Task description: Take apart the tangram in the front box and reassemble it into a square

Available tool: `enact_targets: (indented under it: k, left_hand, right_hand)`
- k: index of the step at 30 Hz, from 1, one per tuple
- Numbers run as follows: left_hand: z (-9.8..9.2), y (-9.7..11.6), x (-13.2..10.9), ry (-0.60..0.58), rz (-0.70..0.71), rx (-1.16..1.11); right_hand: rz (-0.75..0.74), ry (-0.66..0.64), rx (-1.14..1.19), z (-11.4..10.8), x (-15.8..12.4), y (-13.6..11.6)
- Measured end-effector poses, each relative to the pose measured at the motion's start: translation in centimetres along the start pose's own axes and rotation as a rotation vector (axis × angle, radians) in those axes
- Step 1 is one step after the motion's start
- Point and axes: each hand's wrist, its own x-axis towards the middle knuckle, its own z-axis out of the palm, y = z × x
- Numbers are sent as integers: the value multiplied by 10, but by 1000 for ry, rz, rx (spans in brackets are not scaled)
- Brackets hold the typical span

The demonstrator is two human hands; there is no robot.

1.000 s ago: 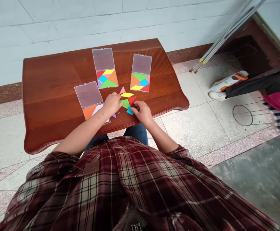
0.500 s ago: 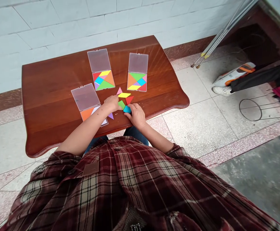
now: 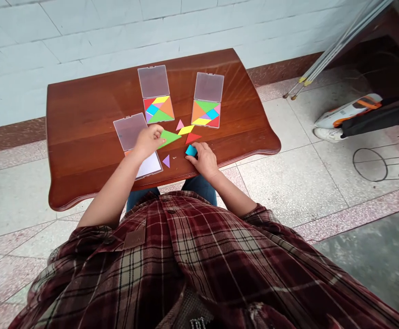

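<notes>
Standing by the wall (image 3: pixel 110 23), the table (image 3: pixel 83 137) bears three open cases: the far-left case (image 3: pixel 153 82) and right case (image 3: pixel 209 87), both filled with coloured shapes, and the near-left case (image 3: pixel 130 130), its white floor (image 3: pixel 150 164) partly showing beyond the left forearm.

The left hand (image 3: pixel 146 142) pinches the green triangle (image 3: pixel 170 137) at its left end, thumb and fingertips together on it; I cannot tell whether it is fully off the table. The right hand (image 3: pixel 206 161) has thumb and fingers closed on the blue square (image 3: pixel 190 150). Shifting loose shapes by hand seems to be the step underway. Moving the green triangle calls, I judge, for a firm pinch and care with its tip, which lies just beside the yellow piece (image 3: pixel 186 130).

The red triangle (image 3: pixel 192 137) lies between yellow and blue. Smallest are the pink triangle (image 3: pixel 179 124), beside the yellow piece, and the purple triangle (image 3: pixel 166 161), near the white floor.
</notes>
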Motion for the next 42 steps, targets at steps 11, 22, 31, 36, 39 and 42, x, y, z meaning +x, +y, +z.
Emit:
enact_targets:
  k: [11, 22, 31, 36, 39, 42]
  left_hand:
    - [-45, -30, -109, 404, 268, 194]
    - [-4, -49, -159, 404, 578, 699]
    - [-33, -76, -166, 630, -57, 271]
    - [-26, -79, -161, 480, 34, 367]
    - [-23, -83, -159, 479, 70, 446]
    - [-22, -84, -159, 491, 71, 475]
  right_hand:
    - [-15, -135, 576, -2, -6, -50]
    - [458, -580, 1242, 24, -19, -96]
    - [318, -472, 970, 34, -5, -93]
    - [281, -508, 888, 39, 1, -100]
    - [260, -533, 869, 40, 2, -99]
    - [228, -538, 841, 38, 5, -97]
